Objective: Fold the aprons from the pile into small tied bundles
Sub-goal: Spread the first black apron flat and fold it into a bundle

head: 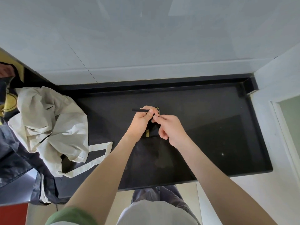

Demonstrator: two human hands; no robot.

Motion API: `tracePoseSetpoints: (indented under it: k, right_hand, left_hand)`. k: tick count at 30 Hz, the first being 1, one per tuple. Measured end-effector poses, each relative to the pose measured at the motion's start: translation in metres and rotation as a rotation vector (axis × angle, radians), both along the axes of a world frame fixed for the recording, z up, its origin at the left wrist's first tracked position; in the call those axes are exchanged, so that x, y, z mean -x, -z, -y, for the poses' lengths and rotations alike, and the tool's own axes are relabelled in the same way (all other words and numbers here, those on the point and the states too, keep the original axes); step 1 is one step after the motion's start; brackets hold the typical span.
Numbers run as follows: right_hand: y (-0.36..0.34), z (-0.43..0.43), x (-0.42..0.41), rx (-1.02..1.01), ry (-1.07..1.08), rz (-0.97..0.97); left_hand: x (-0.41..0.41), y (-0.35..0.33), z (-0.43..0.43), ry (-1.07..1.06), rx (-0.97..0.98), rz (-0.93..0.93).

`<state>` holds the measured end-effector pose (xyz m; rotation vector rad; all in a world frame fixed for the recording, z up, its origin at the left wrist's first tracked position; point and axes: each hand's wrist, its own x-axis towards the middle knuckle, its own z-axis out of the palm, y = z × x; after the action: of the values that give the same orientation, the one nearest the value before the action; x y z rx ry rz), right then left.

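Fingers [150,113] of the left hand [141,121] curl round a black strap [139,110]. The thumb presses on top, and the strap's free end sticks out to the left. At the worktop's left edge lies the pile: a crumpled cream apron [48,120] on top of dark aprons [14,159]. A cream loop [97,153] trails from it toward the front edge. Mid-worktop, the black apron [151,153] spreads below both forearms, hard to tell from the black worktop [219,127]. A small tan tag [147,133] shows on it between the hands. Just right of the left thumb a thin yellowish band [158,109] peeks out. The right hand [172,129] pinches the same strap between thumb and forefinger, touching the left hand. Its other fingers are curled in.
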<state>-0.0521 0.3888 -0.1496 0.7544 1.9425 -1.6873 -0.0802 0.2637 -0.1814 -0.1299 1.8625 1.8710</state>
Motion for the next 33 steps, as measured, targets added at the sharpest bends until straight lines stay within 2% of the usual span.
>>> tracePoseSetpoints:
  k: [4, 6, 10, 13, 16, 21, 27, 30, 33]
  right_hand:
    - [0.000, 0.005, -0.009, 0.536, 0.434, 0.168]
    - [-0.001, 0.004, -0.010, 0.702, 0.555, 0.193]
    - [0.002, 0.005, -0.009, 0.558, 0.513, 0.167]
    - [0.005, 0.006, -0.007, 0.505, 0.542, 0.049]
    - [0.008, 0.006, -0.010, 0.537, 0.541, -0.075]
    - [0.010, -0.002, -0.018, 0.624, 0.455, -0.395]
    - [0.020, -0.016, -0.008, 0.699, 0.444, -0.439]
    - [0.026, -0.031, 0.004, 0.725, 0.467, -0.427]
    - [0.035, -0.040, 0.009, 0.615, 0.471, -0.355]
  left_hand:
    - [0.001, 0.002, -0.004, -0.012, 0.054, -0.063]
    - [0.001, 0.005, -0.003, 0.007, 0.064, -0.092]
    - [0.001, 0.005, -0.002, 0.085, 0.074, -0.106]
    - [0.001, 0.007, -0.001, 0.050, 0.013, -0.008]
    - [0.000, 0.006, -0.001, 0.028, 0.010, -0.004]
    - [0.000, -0.004, -0.003, 0.032, -0.008, 0.039]
    - [0.018, -0.011, -0.007, 0.230, 0.219, 0.101]
    - [0.011, 0.005, 0.013, 0.026, -0.034, 0.094]
    - [0.012, 0.012, 0.017, -0.002, -0.070, 0.097]
